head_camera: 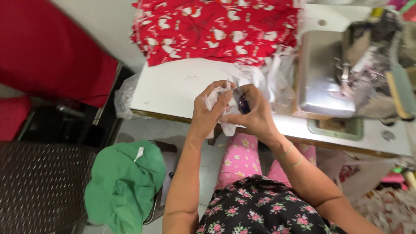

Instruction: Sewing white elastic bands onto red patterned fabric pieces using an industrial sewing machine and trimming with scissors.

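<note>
White cloth strips [219, 97] sit bunched between the person's two hands, held in the air just over the near edge of the white worktable [173, 89]. The left hand [208, 108] has its fingers curled shut around the crumpled white piece, whose loose end hangs down past the table edge toward the pink trousers [240, 158]. The right hand [253, 112] closes its fingers on the same bundle from the other side, and a small dark blue object [243, 104] shows between its thumb and fingers; what it is cannot be told. The two hands touch or nearly touch around the cloth.

More white strips [271, 76] trail from the hands up onto the table, toward the metal sewing machine [323, 73] at the right. A stack of red printed fabric [216, 28] covers the far part of the table, its front edge near the hands but apart from them. Between that stack and the near edge lies a bare band of tabletop, widest on the left side.

Below the table's left corner there is open floor, then a green cloth [123, 186] heaped on the edge of a dark textured surface [39, 182]. A clear plastic bag [123, 97] hangs beside the table's left edge.
</note>
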